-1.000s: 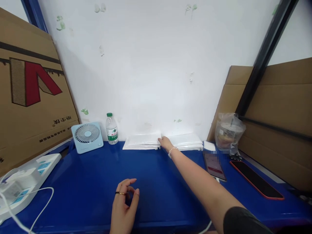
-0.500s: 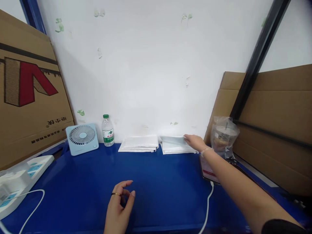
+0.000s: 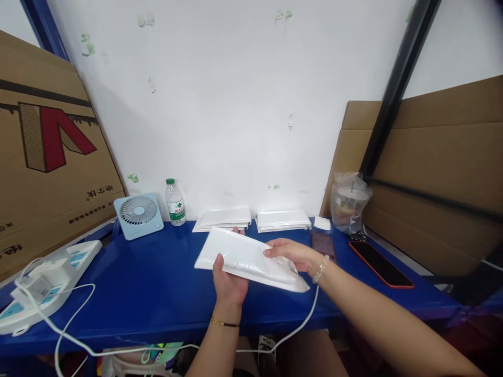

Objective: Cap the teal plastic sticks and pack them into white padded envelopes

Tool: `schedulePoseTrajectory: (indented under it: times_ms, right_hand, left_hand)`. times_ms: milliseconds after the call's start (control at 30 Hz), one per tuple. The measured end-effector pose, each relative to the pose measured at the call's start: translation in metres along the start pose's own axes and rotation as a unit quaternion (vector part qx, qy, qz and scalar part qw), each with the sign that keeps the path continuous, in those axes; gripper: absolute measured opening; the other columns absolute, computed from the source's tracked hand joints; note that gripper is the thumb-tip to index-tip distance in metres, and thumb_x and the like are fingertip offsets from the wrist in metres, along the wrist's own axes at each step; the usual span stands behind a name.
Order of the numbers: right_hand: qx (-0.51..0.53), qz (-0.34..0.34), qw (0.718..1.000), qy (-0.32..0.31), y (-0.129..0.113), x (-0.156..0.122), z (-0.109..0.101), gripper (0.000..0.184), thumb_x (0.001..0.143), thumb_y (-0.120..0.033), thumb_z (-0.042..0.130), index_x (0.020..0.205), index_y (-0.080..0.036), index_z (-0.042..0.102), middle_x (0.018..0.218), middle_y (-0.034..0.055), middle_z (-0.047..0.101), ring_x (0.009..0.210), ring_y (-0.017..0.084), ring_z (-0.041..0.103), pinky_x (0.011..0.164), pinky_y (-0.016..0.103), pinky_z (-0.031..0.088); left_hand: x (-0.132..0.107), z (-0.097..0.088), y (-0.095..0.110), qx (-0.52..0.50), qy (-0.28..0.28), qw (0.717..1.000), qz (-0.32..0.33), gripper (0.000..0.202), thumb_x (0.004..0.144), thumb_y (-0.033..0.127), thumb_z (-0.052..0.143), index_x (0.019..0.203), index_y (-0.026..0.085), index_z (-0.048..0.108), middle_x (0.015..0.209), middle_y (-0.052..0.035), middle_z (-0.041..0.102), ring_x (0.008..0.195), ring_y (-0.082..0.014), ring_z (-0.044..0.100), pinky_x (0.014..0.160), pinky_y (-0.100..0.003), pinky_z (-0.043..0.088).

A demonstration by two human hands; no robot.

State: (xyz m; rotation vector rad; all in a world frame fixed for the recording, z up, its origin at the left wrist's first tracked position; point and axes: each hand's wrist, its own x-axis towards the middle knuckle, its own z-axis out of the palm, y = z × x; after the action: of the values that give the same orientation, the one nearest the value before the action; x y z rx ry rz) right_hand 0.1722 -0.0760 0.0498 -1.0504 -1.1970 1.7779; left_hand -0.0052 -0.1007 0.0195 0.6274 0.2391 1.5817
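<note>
A white padded mailing envelope (image 3: 238, 254) is held up over the blue table, tilted down toward its right end. My left hand (image 3: 230, 285) grips its near edge from below, thumb on top and a fingertip showing at the far side. With thumb uppermost, my right hand (image 3: 293, 254) is closed on the right part of the envelope; some of its fingers are hidden underneath. Behind, against the wall, lie a left stack of white envelopes (image 3: 223, 215) and a right stack of white envelopes (image 3: 283, 218), both apart from my hands.
On the left are a light blue fan (image 3: 139, 214), a water bottle (image 3: 175, 204) and a power strip (image 3: 84, 256). To the right are a bagged cup (image 3: 349, 201), a phone (image 3: 381, 264) and a cardboard sheet (image 3: 444, 152). A white cable (image 3: 129, 351) loops along the front edge.
My right hand has brought an envelope from the right stack to the middle front. My left hand has come up and taken hold of it too. The view has shifted slightly.
</note>
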Motion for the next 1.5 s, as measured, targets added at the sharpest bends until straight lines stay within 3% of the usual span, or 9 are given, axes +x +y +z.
schedulePoseTrajectory:
  times_ms: [167, 367, 567, 700, 1000, 1100, 1233, 1333, 1500]
  right_hand:
    - [0.226, -0.011, 0.973, 0.038, 0.037, -0.001, -0.004, 0.043, 0.085, -0.05, 0.047, 0.098, -0.012, 0.061, 0.081, 0.0084, 0.07, 0.075, 0.021, 0.067, 0.069, 0.032, 0.051]
    - [0.386, -0.023, 0.915, 0.116, 0.056, 0.02, 0.015, 0.036, 0.088, -0.045, 0.04, 0.097, -0.015, 0.058, 0.07, 0.0045, 0.067, 0.06, 0.017, 0.064, 0.056, 0.029, 0.05]
    - [0.341, -0.043, 0.914, 0.218, 0.062, 0.039, 0.031, 0.017, 0.082, -0.034, 0.053, 0.077, -0.018, 0.054, 0.051, -0.0027, 0.055, 0.039, 0.011, 0.051, 0.035, 0.018, 0.035]
    - [0.206, -0.121, 0.935, 0.264, 0.064, 0.044, 0.028, 0.027, 0.078, -0.041, 0.059, 0.066, -0.019, 0.048, 0.042, -0.007, 0.041, 0.029, 0.006, 0.033, 0.027, 0.015, 0.016]
    - [0.03, -0.143, 0.912, 0.383, 0.058, 0.051, -0.028, 0.025, 0.079, -0.039, 0.049, 0.064, -0.023, 0.037, 0.039, -0.0099, 0.031, 0.03, 0.008, 0.028, 0.031, 0.019, 0.02]
    - [-0.074, -0.15, 0.889, 0.427, 0.055, 0.048, -0.046, 0.029, 0.079, -0.041, 0.046, 0.059, -0.023, 0.038, 0.039, -0.0087, 0.03, 0.034, 0.009, 0.03, 0.035, 0.021, 0.024]
    - [-0.246, -0.161, 0.842, 0.453, 0.052, 0.044, -0.059, 0.037, 0.078, -0.041, 0.048, 0.047, -0.022, 0.04, 0.041, -0.0032, 0.038, 0.047, 0.014, 0.043, 0.047, 0.024, 0.03]
    - [-0.353, -0.157, 0.809, 0.443, 0.053, 0.044, -0.059, 0.039, 0.081, -0.04, 0.045, 0.048, -0.021, 0.044, 0.049, 0.0013, 0.05, 0.058, 0.018, 0.051, 0.056, 0.025, 0.033]
    - [-0.475, -0.13, 0.766, 0.413, 0.058, 0.046, -0.044, 0.04, 0.089, -0.042, 0.038, 0.062, -0.019, 0.056, 0.065, 0.007, 0.061, 0.067, 0.02, 0.056, 0.063, 0.028, 0.035]
  left_hand:
    - [0.023, 0.023, 0.021, 0.055, 0.036, 0.995, 0.076, 0.038, 0.078, 0.043, 0.054, 0.108, 0.02, 0.061, 0.116, -0.0058, 0.062, 0.115, -0.024, 0.052, 0.096, -0.037, 0.044]
    - [0.031, 0.071, 0.017, 0.157, -0.018, 0.98, 0.118, 0.041, 0.074, 0.032, 0.066, 0.112, 0.02, 0.059, 0.121, -0.0081, 0.058, 0.115, -0.0248, 0.052, 0.093, -0.038, 0.045]
    - [0.023, 0.087, 0.011, 0.223, -0.058, 0.961, 0.155, 0.041, 0.073, 0.032, 0.068, 0.112, 0.021, 0.059, 0.119, -0.0072, 0.06, 0.113, -0.0235, 0.054, 0.096, -0.037, 0.043]
    - [0.024, 0.083, 0.019, 0.202, -0.034, 0.962, 0.182, 0.039, 0.076, 0.033, 0.064, 0.112, 0.022, 0.058, 0.118, -0.0073, 0.059, 0.11, -0.0234, 0.055, 0.089, -0.035, 0.048]
    - [0.047, 0.07, 0.077, 0.212, 0.041, 0.924, 0.315, 0.043, 0.078, 0.038, 0.056, 0.116, 0.018, 0.051, 0.118, -0.0076, 0.057, 0.106, -0.0213, 0.057, 0.094, -0.038, 0.044]
    - [0.06, 0.051, 0.093, 0.312, 0.017, 0.878, 0.363, 0.049, 0.077, 0.039, 0.059, 0.12, 0.019, 0.047, 0.118, -0.0084, 0.056, 0.106, -0.0202, 0.057, 0.094, -0.037, 0.044]
    - [0.073, 0.01, 0.096, 0.536, -0.021, 0.783, 0.315, 0.066, 0.071, 0.036, 0.065, 0.129, 0.019, 0.038, 0.108, -0.0085, 0.061, 0.1, -0.0202, 0.058, 0.091, -0.036, 0.044]
    - [0.078, -0.021, 0.089, 0.716, -0.026, 0.658, 0.231, 0.063, 0.073, 0.039, 0.061, 0.13, 0.023, 0.04, 0.115, -0.0078, 0.059, 0.101, -0.0239, 0.057, 0.089, -0.037, 0.043]
    - [0.086, -0.067, 0.074, 0.882, -0.12, 0.449, 0.075, 0.069, 0.07, 0.046, 0.06, 0.132, 0.022, 0.041, 0.128, -0.0131, 0.051, 0.116, -0.0321, 0.047, 0.099, -0.046, 0.031]
